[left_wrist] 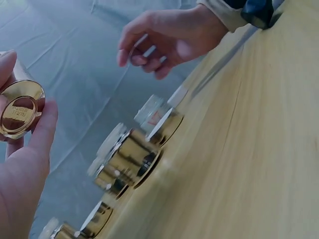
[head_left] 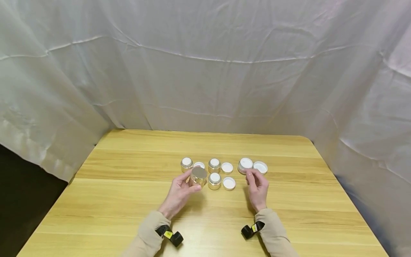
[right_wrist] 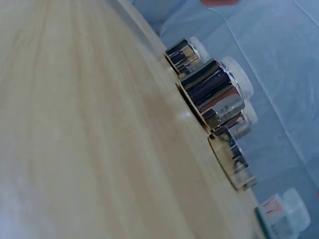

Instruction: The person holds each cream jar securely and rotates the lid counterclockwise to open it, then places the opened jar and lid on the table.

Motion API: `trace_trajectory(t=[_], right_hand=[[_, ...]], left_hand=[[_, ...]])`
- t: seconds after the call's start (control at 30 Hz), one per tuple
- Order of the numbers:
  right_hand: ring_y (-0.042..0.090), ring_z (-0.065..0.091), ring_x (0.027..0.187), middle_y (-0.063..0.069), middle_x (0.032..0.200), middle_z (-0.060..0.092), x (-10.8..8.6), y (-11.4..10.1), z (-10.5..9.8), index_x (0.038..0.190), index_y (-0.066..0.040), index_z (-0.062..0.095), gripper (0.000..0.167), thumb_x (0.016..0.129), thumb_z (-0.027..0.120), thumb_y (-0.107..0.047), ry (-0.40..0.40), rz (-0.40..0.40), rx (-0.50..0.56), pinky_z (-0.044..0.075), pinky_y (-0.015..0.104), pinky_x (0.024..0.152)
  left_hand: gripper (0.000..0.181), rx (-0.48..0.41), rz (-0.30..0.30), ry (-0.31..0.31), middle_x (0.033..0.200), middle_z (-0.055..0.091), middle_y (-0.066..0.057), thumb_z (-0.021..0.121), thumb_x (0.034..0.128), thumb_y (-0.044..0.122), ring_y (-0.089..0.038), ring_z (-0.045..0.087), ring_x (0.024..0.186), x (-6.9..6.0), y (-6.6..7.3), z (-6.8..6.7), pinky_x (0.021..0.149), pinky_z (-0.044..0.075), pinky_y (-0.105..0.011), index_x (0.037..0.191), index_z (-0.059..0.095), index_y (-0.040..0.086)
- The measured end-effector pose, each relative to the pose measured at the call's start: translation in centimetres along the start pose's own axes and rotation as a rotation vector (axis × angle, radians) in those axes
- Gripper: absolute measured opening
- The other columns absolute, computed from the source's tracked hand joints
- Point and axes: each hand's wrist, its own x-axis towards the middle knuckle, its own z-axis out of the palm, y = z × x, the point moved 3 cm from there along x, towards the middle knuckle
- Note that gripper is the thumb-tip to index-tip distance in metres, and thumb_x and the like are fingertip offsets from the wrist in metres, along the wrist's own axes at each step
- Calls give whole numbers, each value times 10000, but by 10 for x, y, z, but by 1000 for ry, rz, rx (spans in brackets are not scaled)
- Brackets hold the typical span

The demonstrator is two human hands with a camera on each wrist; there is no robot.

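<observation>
A gold cosmetic jar (head_left: 198, 175) with a gold top is gripped by my left hand (head_left: 179, 192) above the table. Its marked gold underside (left_wrist: 22, 112) faces the left wrist camera. My right hand (head_left: 258, 189) hovers in front of a larger clear-sided jar (head_left: 245, 163), fingers loosely curled, holding nothing. Three smaller gold jars with white tops stand on the table: one at the back left (head_left: 187, 163), one in the middle (head_left: 214, 165) and one nearer (head_left: 214, 181). In the right wrist view, the nearer gold jar (right_wrist: 212, 92) stands beside an upturned lid (right_wrist: 232, 159).
Upturned lids with white insides lie beside the jars: a near lid (head_left: 229, 183), a lid behind it (head_left: 227, 167), a larger lid (head_left: 260, 167) at right, and one partly hidden (head_left: 199, 165). The wooden table (head_left: 128, 214) ends at a grey curtain (head_left: 205, 89).
</observation>
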Motion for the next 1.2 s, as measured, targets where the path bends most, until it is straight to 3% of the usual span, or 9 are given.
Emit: trace_trajectory(t=[0.1, 0.23, 0.37, 0.5, 0.67, 0.77, 0.97, 1.2], right_hand=[[-10, 618, 776, -119, 920, 705, 3, -11, 6, 926, 223, 616, 118, 884, 506, 223, -15, -55, -4, 515, 71, 696], [-11, 663, 911, 104, 904, 732, 6, -27, 16, 904, 199, 642, 145, 812, 540, 246, -41, -173, -60, 553, 80, 829], [69, 656, 775, 236, 766, 672, 7, -42, 27, 847, 135, 677, 149, 755, 573, 190, -51, -356, -128, 567, 108, 762], [173, 645, 666, 178, 739, 687, 5, -55, 39, 841, 68, 694, 130, 740, 624, 109, -126, -466, -177, 586, 155, 697], [185, 668, 736, 139, 870, 717, 0, -63, 52, 960, 27, 708, 204, 761, 701, 70, -313, -388, -197, 600, 191, 702], [202, 682, 788, 144, 947, 726, -1, -65, 55, 1016, 20, 708, 246, 772, 730, 53, -386, -327, -204, 606, 208, 743], [224, 676, 844, 119, 1026, 723, 0, -71, 58, 1072, -6, 710, 287, 793, 773, -23, -476, -297, -242, 595, 227, 805], [237, 689, 992, 130, 1123, 705, 0, -78, 61, 1122, -10, 700, 402, 765, 853, -114, -566, -263, -364, 599, 236, 902]], left_hand=[[633, -21, 2, -14, 1473, 483, 59, 686, 827, -93, -58, 509, 1347, 0, -4, 4, 1146, 445, -243, 1386, 586, 186], [637, -48, -52, -8, 1457, 459, 32, 682, 847, -60, -70, 515, 1314, 0, -9, 8, 1120, 473, -236, 1428, 496, 124], [537, -96, -125, -19, 1407, 486, 24, 670, 869, -32, -90, 533, 1266, -2, -15, 12, 1062, 514, -217, 1331, 453, 134], [425, -135, -159, -89, 1373, 544, 14, 647, 928, 8, -110, 571, 1227, -4, -21, 15, 1045, 533, -248, 1302, 485, 128], [394, -203, -185, -190, 1376, 595, -21, 588, 1012, 113, -138, 597, 1242, -3, -28, 19, 1104, 515, -346, 1398, 511, 92], [424, -229, -206, -213, 1416, 571, -26, 549, 1032, 137, -145, 578, 1283, -2, -29, 20, 1146, 480, -376, 1446, 489, 66], [453, -213, -259, -195, 1470, 527, 5, 496, 1055, 185, -138, 547, 1333, -3, -29, 21, 1186, 436, -391, 1492, 443, 79], [278, -243, -297, -131, 1202, 616, 29, 508, 1048, 206, -69, 640, 1061, -4, -30, 19, 1064, 531, -270, 1315, 587, 207]])
